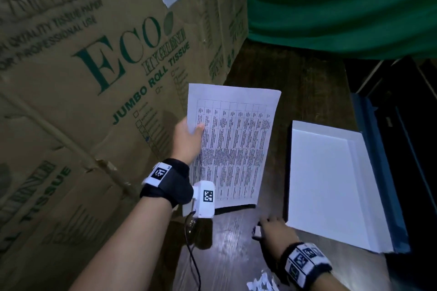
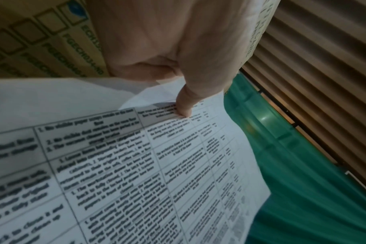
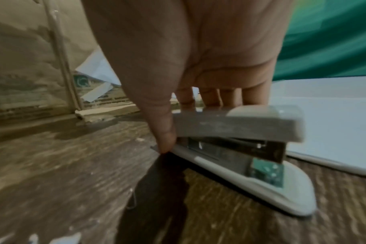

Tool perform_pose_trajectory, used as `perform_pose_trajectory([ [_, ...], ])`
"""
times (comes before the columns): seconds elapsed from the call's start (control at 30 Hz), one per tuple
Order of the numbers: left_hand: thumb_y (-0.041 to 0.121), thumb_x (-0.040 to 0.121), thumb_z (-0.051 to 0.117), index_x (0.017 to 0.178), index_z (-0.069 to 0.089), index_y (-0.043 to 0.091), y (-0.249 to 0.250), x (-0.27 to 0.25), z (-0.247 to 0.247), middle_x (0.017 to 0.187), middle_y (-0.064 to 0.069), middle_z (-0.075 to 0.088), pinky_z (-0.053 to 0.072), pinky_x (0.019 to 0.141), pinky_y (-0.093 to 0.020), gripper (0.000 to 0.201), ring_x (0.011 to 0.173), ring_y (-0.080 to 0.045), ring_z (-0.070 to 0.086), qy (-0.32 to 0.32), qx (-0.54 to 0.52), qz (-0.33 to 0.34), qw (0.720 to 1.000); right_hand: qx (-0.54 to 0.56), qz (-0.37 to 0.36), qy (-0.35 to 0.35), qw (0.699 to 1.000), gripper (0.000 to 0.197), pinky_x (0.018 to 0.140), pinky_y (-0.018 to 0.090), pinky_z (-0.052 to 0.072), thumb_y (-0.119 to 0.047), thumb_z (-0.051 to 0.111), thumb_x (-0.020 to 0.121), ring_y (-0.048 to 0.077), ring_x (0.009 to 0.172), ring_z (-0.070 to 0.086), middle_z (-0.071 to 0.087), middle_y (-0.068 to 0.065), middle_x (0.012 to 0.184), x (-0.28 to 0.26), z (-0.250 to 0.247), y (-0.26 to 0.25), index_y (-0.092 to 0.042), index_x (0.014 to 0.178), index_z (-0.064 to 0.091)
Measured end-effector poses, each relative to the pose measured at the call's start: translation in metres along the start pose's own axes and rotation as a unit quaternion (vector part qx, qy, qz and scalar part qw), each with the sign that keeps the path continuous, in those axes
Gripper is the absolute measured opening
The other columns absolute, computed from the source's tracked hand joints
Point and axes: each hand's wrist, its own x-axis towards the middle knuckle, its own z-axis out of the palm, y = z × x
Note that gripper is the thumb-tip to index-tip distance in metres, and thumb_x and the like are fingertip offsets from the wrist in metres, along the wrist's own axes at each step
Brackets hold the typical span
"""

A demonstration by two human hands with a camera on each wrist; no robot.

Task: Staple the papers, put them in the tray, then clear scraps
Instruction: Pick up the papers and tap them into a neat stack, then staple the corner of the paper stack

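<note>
My left hand point(image 1: 189, 139) holds the printed papers point(image 1: 234, 144) by their left edge, lifted off the dark wooden table point(image 1: 231, 248), thumb on the top sheet. In the left wrist view the thumb point(image 2: 184, 105) presses on the papers point(image 2: 136, 173), with a lower sheet showing beneath. My right hand point(image 1: 274, 231) grips a white-and-grey stapler point(image 3: 240, 148) on the table, thumb at its rear, fingers over the far side. In the head view only the stapler's end point(image 1: 257, 231) shows. The white tray point(image 1: 331, 184) lies to the right. Torn paper scraps point(image 1: 261, 282) lie near the front edge.
A large cardboard tissue box point(image 1: 94, 78) walls off the left side. Green cloth point(image 1: 343, 7) hangs at the back. The tray sits on a blue folder point(image 1: 383, 172) at the table's right edge. A cable point(image 1: 194, 262) trails below my left wrist.
</note>
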Motion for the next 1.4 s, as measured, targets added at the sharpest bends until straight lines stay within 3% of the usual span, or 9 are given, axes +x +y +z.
perform_pose_trajectory([
  [0.1, 0.007, 0.094, 0.050, 0.122, 0.060, 0.007, -0.001, -0.002, 0.000, 0.120, -0.010, 0.067, 0.052, 0.095, -0.044, 0.030, 0.109, -0.027, 0.063, -0.003, 0.019, -0.006, 1.000, 0.170, -0.058, 0.037, 0.983, 0.017, 0.071, 0.029, 0.045, -0.046, 0.053, 0.090, 0.018, 0.090, 0.063, 0.064, -0.001, 0.098, -0.019, -0.023, 0.012, -0.031, 0.097, 0.048],
  [0.2, 0.009, 0.094, 0.050, 0.121, 0.062, 0.008, 0.000, -0.007, 0.006, 0.114, -0.008, 0.070, 0.054, 0.092, -0.040, 0.030, 0.105, -0.024, 0.066, -0.020, 0.037, 0.011, 0.999, 0.361, -0.086, 0.135, 0.919, 0.024, 0.060, 0.020, 0.042, -0.033, 0.062, 0.088, 0.001, 0.063, 0.054, 0.056, -0.008, 0.072, -0.041, -0.068, 0.015, -0.032, 0.079, 0.040],
  [0.33, 0.013, 0.093, 0.049, 0.119, 0.062, 0.015, 0.003, -0.021, 0.023, 0.110, -0.001, 0.070, 0.054, 0.091, -0.038, 0.029, 0.101, -0.020, 0.066, -0.058, 0.074, 0.047, 0.994, 0.566, -0.114, 0.303, 0.758, 0.014, 0.072, 0.021, 0.048, -0.012, 0.065, 0.087, 0.008, 0.076, 0.057, 0.060, 0.001, 0.085, -0.043, -0.167, 0.004, -0.017, 0.094, 0.054],
  [0.5, 0.020, 0.092, 0.051, 0.116, 0.062, 0.017, 0.009, -0.040, 0.050, 0.107, -0.002, 0.072, 0.056, 0.089, -0.041, 0.026, 0.096, -0.020, 0.068, -0.098, 0.100, 0.069, 0.988, 0.681, -0.102, 0.442, 0.574, 0.014, 0.065, 0.024, 0.051, -0.024, 0.063, 0.086, 0.006, 0.065, 0.053, 0.053, -0.006, 0.074, -0.029, -0.283, -0.007, -0.024, 0.077, 0.052],
  [0.57, 0.023, 0.092, 0.052, 0.112, 0.062, 0.018, 0.011, -0.046, 0.058, 0.106, -0.001, 0.072, 0.057, 0.087, -0.044, 0.023, 0.095, -0.020, 0.068, -0.111, 0.092, 0.059, 0.988, 0.692, -0.105, 0.478, 0.531, 0.015, 0.073, 0.033, 0.053, -0.026, 0.064, 0.085, 0.009, 0.071, 0.056, 0.054, -0.007, 0.076, -0.023, -0.305, -0.012, -0.027, 0.081, 0.050],
  [0.73, 0.024, 0.092, 0.054, 0.112, 0.061, 0.014, 0.012, -0.055, 0.069, 0.110, -0.004, 0.072, 0.056, 0.087, -0.045, 0.023, 0.099, -0.021, 0.067, -0.127, 0.105, 0.083, 0.983, 0.684, -0.102, 0.476, 0.544, 0.019, 0.077, 0.043, 0.060, -0.029, 0.064, 0.085, 0.019, 0.074, 0.064, 0.061, 0.003, 0.080, -0.009, -0.306, -0.021, -0.021, 0.091, 0.049],
  [1.03, 0.026, 0.094, 0.053, 0.103, 0.059, 0.017, 0.011, -0.059, 0.072, 0.098, -0.001, 0.072, 0.059, 0.077, -0.041, 0.014, 0.091, -0.018, 0.069, -0.157, 0.106, 0.092, 0.978, 0.676, -0.085, 0.459, 0.570, 0.014, 0.065, 0.036, 0.059, -0.024, 0.060, 0.090, 0.014, 0.056, 0.062, 0.059, 0.001, 0.061, -0.001, -0.291, -0.028, -0.015, 0.087, 0.050],
  [1.23, 0.027, 0.093, 0.053, 0.108, 0.058, 0.017, 0.007, -0.060, 0.072, 0.099, -0.001, 0.073, 0.058, 0.080, -0.045, 0.018, 0.092, -0.016, 0.068, -0.154, 0.108, 0.112, 0.976, 0.671, -0.052, 0.473, 0.569, 0.024, 0.047, 0.020, 0.050, -0.031, 0.058, 0.091, 0.014, 0.049, 0.058, 0.056, 0.005, 0.057, 0.003, -0.293, -0.033, -0.008, 0.094, 0.052],
  [1.4, 0.023, 0.092, 0.057, 0.099, 0.058, 0.015, 0.005, -0.061, 0.071, 0.081, -0.007, 0.070, 0.052, 0.058, -0.040, 0.011, 0.072, -0.020, 0.065, -0.153, 0.115, 0.122, 0.974, 0.679, -0.029, 0.481, 0.554, 0.030, 0.042, 0.022, 0.048, -0.033, 0.059, 0.090, 0.011, 0.040, 0.051, 0.050, 0.003, 0.050, 0.006, -0.294, -0.039, -0.004, 0.099, 0.055],
])
